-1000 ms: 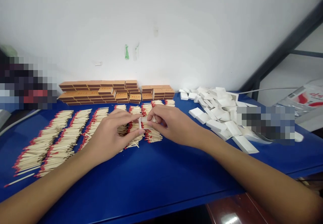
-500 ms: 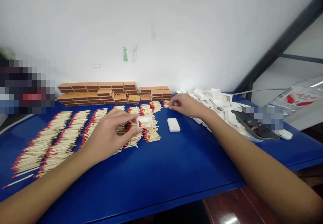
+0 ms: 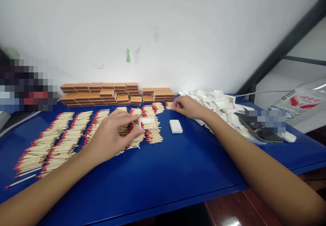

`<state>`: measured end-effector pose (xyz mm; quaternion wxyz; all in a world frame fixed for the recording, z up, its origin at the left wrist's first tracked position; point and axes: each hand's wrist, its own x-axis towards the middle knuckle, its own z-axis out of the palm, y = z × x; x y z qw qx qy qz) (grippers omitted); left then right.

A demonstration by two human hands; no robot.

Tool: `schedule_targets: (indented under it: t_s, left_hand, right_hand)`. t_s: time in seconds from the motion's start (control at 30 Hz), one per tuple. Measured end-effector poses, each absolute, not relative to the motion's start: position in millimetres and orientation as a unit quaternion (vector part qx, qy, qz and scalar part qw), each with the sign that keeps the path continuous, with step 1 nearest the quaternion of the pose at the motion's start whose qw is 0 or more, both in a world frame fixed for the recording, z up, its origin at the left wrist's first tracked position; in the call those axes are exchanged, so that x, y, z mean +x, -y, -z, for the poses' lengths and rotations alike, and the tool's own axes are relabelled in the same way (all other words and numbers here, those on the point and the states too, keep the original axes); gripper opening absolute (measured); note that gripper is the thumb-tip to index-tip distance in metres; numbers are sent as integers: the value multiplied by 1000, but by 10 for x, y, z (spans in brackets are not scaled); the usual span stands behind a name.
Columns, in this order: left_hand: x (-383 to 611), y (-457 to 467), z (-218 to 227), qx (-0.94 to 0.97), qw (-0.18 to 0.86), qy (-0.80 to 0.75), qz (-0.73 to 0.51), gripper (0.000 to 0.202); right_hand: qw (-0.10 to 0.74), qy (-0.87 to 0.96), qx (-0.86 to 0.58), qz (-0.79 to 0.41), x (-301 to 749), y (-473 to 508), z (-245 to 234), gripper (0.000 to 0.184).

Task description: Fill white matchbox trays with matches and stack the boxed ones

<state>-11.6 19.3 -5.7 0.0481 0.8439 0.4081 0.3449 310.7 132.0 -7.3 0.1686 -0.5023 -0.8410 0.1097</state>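
My left hand [image 3: 114,131] pinches a small white matchbox tray [image 3: 150,120] between thumb and fingers. A few red-tipped matches lie in the tray, which is held over the rows of matches [image 3: 154,134]. My right hand [image 3: 187,107] has its thumb and fingertips closed together at the right end of a small heap of matches [image 3: 168,105]. Whatever is between those fingertips, if anything, is hidden. A white tray [image 3: 176,126] lies bottom up on the blue table between my hands.
Orange-brown matchboxes [image 3: 94,97] are stacked along the wall. More rows of matches [image 3: 48,137] lie at the left. Behind my right forearm are a pile of white trays [image 3: 220,102] and a dark phone [image 3: 257,127]. A clear plastic package [image 3: 302,98] stands at the far right.
The view has shifted very slightly, moving the whole scene a little to the right. Both hands keep the same positions over the table.
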Motion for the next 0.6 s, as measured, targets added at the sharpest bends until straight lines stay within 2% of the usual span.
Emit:
schedule_targets:
  t_s: [0.6]
  left_hand:
    - [-122,-189,49,845,48,-409,-342,38]
  right_hand:
    - [176,858,-472,-100,3068,-1290,60,11]
